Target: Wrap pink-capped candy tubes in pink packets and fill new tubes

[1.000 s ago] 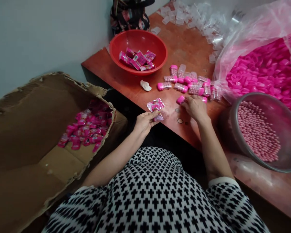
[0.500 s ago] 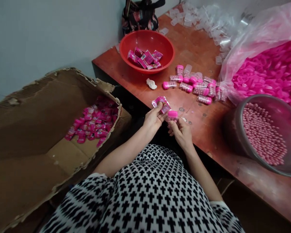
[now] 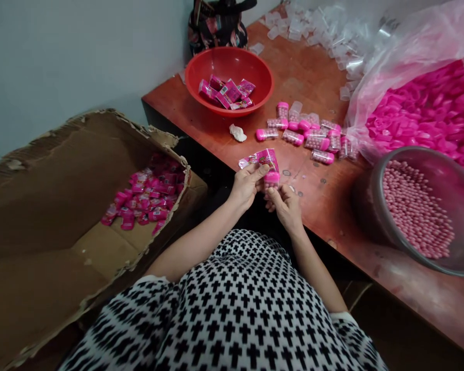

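Between thumb and fingers, my left hand (image 3: 248,184) pinches a pink printed wrapper sleeve (image 3: 260,156) at the table's front edge. My right hand (image 3: 286,205) grips a small clear container of pink beads with a pink cap (image 3: 271,179), held cap up. The cap touches the lower edge of the wrapper, and I cannot tell whether it is inside. Several similar filled containers (image 3: 316,141) lie in a group on the table beyond my hands. A red bowl (image 3: 268,82) holds several pink wrappers (image 3: 230,93).
A grey tub (image 3: 382,206) of pink beads stands at right, below a plastic bag (image 3: 358,111) of pink caps. Clear empty containers (image 3: 332,31) are heaped at the back. At left, a cardboard box (image 3: 34,216) holds wrapped pieces (image 3: 143,196). A dark bag (image 3: 216,28) sits behind the bowl.
The container and the wrapper have come together; before, they were slightly apart. The wrapper now stands more upright above the cap. The view has shifted slightly.
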A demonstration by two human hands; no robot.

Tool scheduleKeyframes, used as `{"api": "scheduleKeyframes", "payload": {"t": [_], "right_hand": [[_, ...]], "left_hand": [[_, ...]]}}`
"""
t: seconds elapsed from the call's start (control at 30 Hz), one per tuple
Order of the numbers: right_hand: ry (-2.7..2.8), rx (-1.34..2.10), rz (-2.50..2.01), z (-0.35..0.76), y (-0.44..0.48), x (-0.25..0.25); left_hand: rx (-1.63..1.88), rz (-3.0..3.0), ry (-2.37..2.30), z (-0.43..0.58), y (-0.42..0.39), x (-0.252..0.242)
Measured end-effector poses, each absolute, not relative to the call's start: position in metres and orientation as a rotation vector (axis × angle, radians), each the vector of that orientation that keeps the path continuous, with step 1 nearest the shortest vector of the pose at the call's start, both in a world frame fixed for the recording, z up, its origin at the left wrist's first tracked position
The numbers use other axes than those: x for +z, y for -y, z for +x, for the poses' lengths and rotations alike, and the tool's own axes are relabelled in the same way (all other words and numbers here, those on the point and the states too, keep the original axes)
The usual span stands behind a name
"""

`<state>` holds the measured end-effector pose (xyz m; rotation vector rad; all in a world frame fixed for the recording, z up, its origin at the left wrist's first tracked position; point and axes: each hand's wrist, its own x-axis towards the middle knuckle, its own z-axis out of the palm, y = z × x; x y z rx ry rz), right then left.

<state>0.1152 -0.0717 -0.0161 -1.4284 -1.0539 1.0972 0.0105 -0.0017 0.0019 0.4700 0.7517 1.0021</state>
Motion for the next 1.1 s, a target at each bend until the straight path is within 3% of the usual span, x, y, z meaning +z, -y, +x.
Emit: {"api": "scheduleKeyframes", "payload": {"t": [0.23,0.43,0.6,0.83,1.1], "right_hand": [[1.164,0.906,-1.489,0.118,0.071,-0.023],[0.919,1.282,-1.266,0.12,0.065,-0.023],[1.052,0.992,-1.417,0.12,0.062,-0.018],[0.846,1.267,-1.202,0.124,0.059,-0.019],[0.773,1.21,-1.124,0.114,0.062,-0.019]], "left_hand": [[0.901,0.582,-0.779,0.01,0.001,0.0],[0.858,0.625,-0.81,0.01,-0.001,0.002],[0.882,0.645,-0.811,0.013,0.002,-0.004],[0.857,0.605,-0.774,0.008,0.004,-0.006],[0.909,0.475,-0.767,0.004,0.022,-0.001]]}}
